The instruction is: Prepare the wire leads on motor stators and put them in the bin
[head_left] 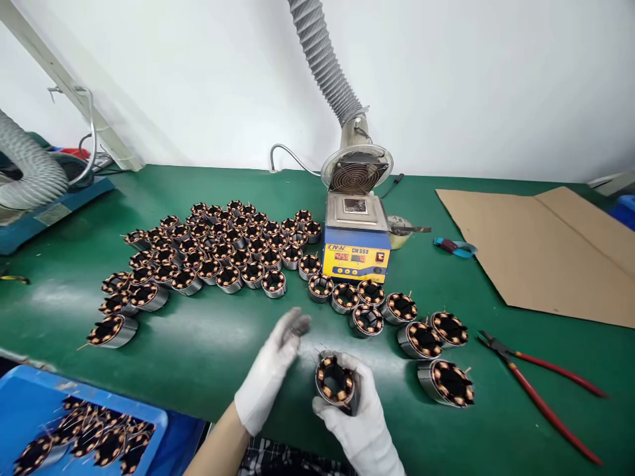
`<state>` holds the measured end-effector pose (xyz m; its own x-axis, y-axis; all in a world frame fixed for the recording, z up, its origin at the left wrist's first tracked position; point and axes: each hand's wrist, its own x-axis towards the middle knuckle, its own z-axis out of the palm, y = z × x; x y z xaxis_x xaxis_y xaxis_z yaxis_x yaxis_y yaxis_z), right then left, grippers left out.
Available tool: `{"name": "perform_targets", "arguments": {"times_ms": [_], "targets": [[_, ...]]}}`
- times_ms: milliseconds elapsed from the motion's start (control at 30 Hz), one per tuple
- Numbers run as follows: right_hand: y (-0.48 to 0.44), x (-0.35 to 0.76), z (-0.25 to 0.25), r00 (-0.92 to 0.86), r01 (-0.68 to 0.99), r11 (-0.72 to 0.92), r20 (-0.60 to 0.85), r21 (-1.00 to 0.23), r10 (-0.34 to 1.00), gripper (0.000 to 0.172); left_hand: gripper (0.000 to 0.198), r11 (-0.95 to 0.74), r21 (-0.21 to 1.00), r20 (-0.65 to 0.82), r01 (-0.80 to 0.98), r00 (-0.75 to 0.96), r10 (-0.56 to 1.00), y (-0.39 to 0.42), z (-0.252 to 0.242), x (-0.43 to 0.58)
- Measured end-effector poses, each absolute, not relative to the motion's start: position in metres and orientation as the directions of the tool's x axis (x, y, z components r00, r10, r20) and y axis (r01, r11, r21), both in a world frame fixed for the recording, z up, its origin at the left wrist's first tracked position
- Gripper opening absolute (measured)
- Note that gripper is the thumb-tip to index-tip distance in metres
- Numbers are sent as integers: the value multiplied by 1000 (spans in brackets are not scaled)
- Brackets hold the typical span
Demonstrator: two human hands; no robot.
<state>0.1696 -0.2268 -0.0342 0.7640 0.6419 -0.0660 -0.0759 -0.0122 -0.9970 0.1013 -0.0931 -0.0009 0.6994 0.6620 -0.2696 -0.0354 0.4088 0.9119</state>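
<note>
- Green table [198, 337]: open room lies left of the hands; the arms hide parts of its front edge.
- Cardboard [550, 251]: cut off at right.
- Blue bin [40, 396]: cut off lower left, its contents overlapping.
- Left hand [270, 370]: loosely open, fingertips blurred.
- Right hand [360, 420]: fingers and thumb around a coil ring [333, 398], near the front edge, one side covered.

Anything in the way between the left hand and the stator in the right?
Nothing solid visible: only a gap separates the left hand from the stator in the right hand. Thin wires stick out from the stator's rim on the left hand's side.
</note>
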Motion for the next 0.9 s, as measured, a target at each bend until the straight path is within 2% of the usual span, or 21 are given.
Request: {"name": "perform_targets", "arguments": {"times_ms": [33,100,167,233,300,367,433,500,567,667,733,800,900], "targets": [[-224,169,-34,771,60,-34,25,-998,636,44,51,389,921,-267,34,782,564,-95,0,102],[-218,169,-31,722,306,-50,198,-951,663,31,40,346,929,-293,133,835,466,-104,3,108],[-214,170,-29,645,465,-51,299,-884,703,21,34,374,917,-336,135,768,545,-112,5,118],[-212,171,-29,609,549,-63,347,-834,714,21,37,474,879,-383,50,664,642,-113,5,125],[-213,171,-33,620,594,-111,366,-797,694,24,35,551,829,-392,-95,604,694,-106,6,124],[-214,171,-37,632,628,-152,386,-763,673,28,33,546,812,-356,-205,568,742,-94,7,116],[-215,171,-38,623,658,-158,414,-736,664,29,30,489,869,-338,-79,626,703,-84,11,106],[-215,172,-37,604,665,-131,428,-735,672,28,22,336,924,-354,181,731,583,-81,14,101],[-214,174,-34,591,648,-105,410,-754,695,24,9,196,927,-374,319,768,520,-85,16,102],[-215,177,-30,568,618,-112,344,-778,747,20,12,266,920,-391,286,692,607,-93,13,111],[-216,178,-30,557,623,-121,330,-773,762,20,17,360,916,-389,177,613,687,-94,9,115],[-217,178,-31,549,639,-122,339,-759,764,20,20,355,933,-336,65,511,791,-91,7,114],[-217,178,-32,553,641,-139,328,-755,766,18,21,344,932,-355,113,477,804,-89,10,110]]}}
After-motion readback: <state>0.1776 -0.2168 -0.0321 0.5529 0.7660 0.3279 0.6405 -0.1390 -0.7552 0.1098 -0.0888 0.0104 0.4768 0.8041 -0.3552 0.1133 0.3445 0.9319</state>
